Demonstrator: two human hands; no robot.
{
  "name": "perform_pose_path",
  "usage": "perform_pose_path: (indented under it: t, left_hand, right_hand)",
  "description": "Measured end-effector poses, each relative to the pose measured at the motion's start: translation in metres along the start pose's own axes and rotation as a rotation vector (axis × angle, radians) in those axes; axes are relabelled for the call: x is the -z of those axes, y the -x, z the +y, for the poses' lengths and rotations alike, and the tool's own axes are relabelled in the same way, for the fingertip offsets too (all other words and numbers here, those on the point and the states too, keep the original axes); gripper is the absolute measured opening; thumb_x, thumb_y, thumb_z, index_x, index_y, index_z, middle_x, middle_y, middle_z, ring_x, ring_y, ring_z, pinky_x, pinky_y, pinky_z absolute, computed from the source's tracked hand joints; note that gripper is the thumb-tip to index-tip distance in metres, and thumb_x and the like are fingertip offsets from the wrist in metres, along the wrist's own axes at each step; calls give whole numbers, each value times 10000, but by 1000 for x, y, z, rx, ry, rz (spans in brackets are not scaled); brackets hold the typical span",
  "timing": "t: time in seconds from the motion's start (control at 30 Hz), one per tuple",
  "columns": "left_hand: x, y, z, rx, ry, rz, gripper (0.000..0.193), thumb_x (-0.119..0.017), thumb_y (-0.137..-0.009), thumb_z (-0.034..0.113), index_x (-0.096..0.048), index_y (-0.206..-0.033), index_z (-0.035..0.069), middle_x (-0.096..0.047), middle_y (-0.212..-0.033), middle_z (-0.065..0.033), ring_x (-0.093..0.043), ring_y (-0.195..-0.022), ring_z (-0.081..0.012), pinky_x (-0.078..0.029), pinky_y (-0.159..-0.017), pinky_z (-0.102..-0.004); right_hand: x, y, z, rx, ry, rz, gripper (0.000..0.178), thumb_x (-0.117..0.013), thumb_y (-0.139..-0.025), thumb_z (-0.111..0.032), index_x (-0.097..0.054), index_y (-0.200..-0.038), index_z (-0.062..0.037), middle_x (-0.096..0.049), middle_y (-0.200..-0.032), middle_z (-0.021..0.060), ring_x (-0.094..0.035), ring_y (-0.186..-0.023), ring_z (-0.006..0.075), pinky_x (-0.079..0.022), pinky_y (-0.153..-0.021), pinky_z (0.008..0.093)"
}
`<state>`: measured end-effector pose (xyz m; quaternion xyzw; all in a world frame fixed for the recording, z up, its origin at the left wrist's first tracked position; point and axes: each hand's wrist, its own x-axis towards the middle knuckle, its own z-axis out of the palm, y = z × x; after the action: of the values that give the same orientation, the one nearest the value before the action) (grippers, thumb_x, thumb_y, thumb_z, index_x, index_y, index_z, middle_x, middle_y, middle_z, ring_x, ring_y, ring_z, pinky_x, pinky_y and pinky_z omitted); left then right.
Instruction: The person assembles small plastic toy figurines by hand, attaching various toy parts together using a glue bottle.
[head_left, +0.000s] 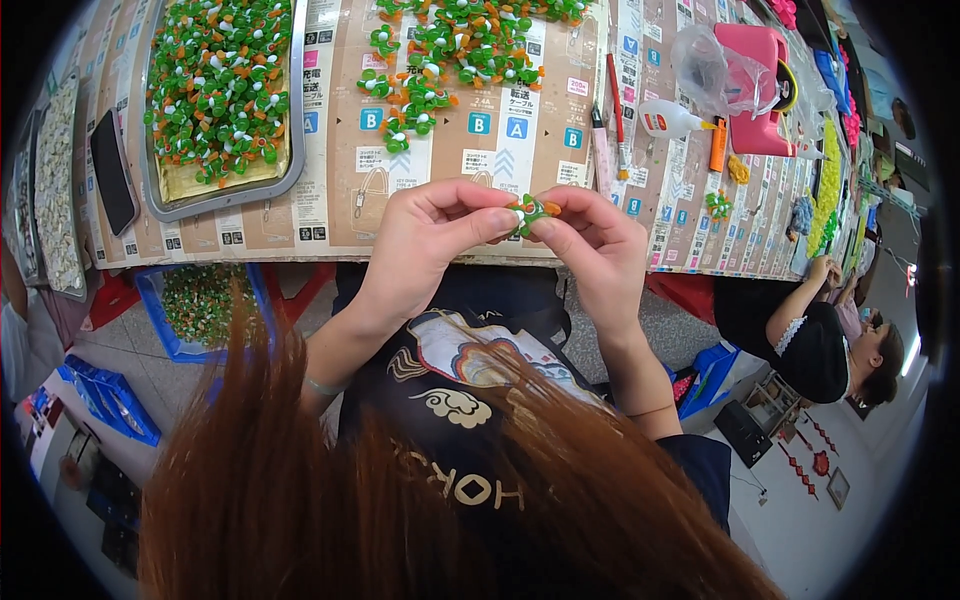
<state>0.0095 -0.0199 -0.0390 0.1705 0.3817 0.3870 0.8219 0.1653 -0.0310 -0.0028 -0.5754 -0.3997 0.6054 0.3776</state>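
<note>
Between the fingertips of both hands, just over the table's near edge, is a small green figure point(530, 212) with white and orange parts, much like a tiny duck. My left hand point(435, 225) pinches one side of it with thumb and forefinger. On the other side, my right hand point(600, 235) pinches it too, partly covering it. Many similar figures point(460, 50) lie heaped on the table beyond my hands. To the left, a metal-rimmed tray point(225, 204) is filled with more of them.
A dark phone point(112, 172) lies left of the tray. At right are a red brush point(618, 120), a white glue bottle point(668, 120), an orange marker point(718, 145) and a pink tape dispenser point(760, 55). Below stands a blue bin point(160, 315) of small pieces. Another person point(825, 335) sits far right.
</note>
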Motion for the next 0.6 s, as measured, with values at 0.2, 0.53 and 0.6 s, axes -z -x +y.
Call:
perform_pose_path:
  t: [0.2, 0.53, 0.6]
  left_hand:
    - [1, -1, 0, 29, 35, 4, 128, -578, -736, 29, -572, -857, -12, -584, -817, -66, -540, -727, -91, -429, -660, -198]
    - [3, -4, 0, 117, 161, -24, 152, -554, -765, 67, -546, -900, -2, -577, -826, -62, -543, -731, -91, -433, -636, -198]
    - [0, -4, 3, 90, 120, -12, 155, -545, -774, 81, -544, -907, 1, -575, -825, -53, -539, -719, -85, -429, -633, -194]
  right_hand:
    - [-1, -1, -1, -13, -21, 7, 184, -556, -741, 15, -518, -913, 70, -562, -817, 69, -541, -729, 91, -439, -649, 193]
    - [6, -8, 2, -105, -121, -29, 179, -561, -737, 7, -506, -900, 58, -572, -768, 75, -560, -670, 103, -462, -606, 198]
    - [1, -9, -2, -93, -152, -3, 182, -546, -742, 4, -489, -910, 47, -568, -735, 81, -561, -639, 118, -460, -582, 203]
